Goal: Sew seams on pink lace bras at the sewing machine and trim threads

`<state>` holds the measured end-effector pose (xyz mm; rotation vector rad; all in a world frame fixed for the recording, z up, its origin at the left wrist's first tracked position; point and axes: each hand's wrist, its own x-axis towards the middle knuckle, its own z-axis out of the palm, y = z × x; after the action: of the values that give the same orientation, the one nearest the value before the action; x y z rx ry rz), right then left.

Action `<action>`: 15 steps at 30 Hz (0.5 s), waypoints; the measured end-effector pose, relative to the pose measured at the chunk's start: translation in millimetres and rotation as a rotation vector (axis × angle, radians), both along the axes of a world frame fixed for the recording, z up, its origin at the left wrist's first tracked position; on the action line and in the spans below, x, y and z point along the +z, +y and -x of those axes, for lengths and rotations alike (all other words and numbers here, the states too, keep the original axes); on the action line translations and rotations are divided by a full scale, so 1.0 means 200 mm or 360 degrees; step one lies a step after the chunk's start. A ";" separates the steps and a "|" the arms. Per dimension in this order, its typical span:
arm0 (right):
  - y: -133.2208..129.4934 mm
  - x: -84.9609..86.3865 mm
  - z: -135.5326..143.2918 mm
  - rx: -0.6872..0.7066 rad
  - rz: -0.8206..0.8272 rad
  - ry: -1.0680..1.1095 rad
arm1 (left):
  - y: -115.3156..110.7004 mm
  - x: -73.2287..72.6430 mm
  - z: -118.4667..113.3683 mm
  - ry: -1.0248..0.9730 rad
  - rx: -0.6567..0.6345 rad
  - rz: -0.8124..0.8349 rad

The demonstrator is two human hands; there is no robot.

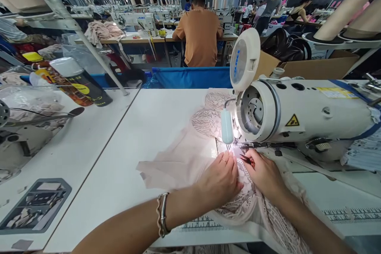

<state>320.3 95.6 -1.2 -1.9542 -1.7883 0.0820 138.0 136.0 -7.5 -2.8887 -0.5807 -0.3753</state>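
Pale pink lace fabric lies under the needle area of a white sewing machine and hangs over the table's front edge. My left hand presses the fabric just in front of the needle, fingers together, a ring on one finger. To its right, my right hand is closed round small scissors with red handles, their dark tips pointing left at the fabric. Sheer fabric spreads left of the needle, with lace cups behind it. A lit lamp hangs beside the machine head.
Two spray cans lean at the back left, near a slanted white pole. A tray of small parts is set in the left table. Thread cones stand at right. A person in an orange shirt sits ahead, beyond a blue cloth bin.
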 end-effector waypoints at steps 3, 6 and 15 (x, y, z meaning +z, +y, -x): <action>-0.01 -0.02 0.00 0.0054 0.0009 0.0020 | 0.02 0.00 0.00 -0.0035 -0.0036 0.0007; -0.03 -0.03 0.00 0.0120 -0.0023 -0.0046 | 0.04 -0.01 0.00 -0.0076 -0.0096 0.0051; -0.06 -0.03 0.01 0.0446 -0.0416 -0.0591 | 0.08 0.01 0.01 -0.0174 -0.0099 0.0392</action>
<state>318.1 84.5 -7.4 -1.6004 -2.1741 -0.4272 135.5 151.9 -6.2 -3.1435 -0.5935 -0.5065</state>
